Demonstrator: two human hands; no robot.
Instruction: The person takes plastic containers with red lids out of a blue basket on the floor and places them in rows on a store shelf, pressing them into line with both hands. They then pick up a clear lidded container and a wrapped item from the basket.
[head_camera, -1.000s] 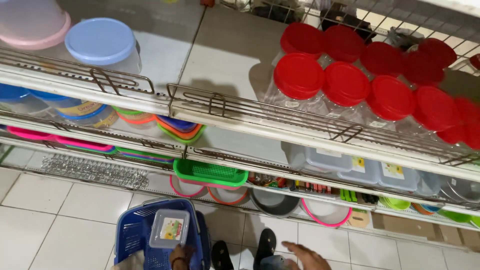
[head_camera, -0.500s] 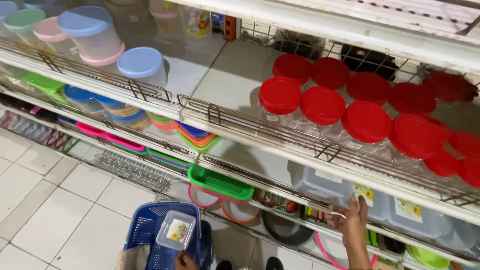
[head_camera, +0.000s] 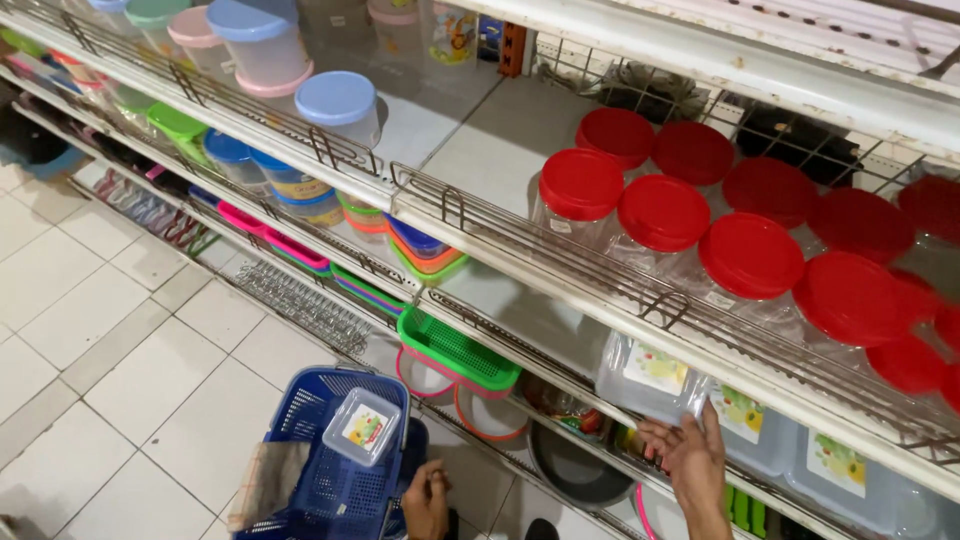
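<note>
My right hand (head_camera: 690, 462) reaches up to the second shelf (head_camera: 600, 300), fingers (head_camera: 655, 438) spread, the grip open and touching the lower edge of a clear wrapped box (head_camera: 655, 378). Nothing is clasped yet. Just right of that hand sit more boxes (head_camera: 760, 425) of the same kind, each with a bright label. Left of it a green tray (head_camera: 455, 350) lies on the same shelf, with round bowls below it. Above my hand, on the next shelf up, stand clear jars with red lids (head_camera: 665, 212).

My left hand (head_camera: 428, 498) is low, by my body, its grip closed on the edge of a blue basket (head_camera: 320, 480). Inside the basket, just left of that hand, lies a small clear box (head_camera: 362, 426) with a label on its lid. White floor tiles (head_camera: 110, 340) lie farther left.
</note>
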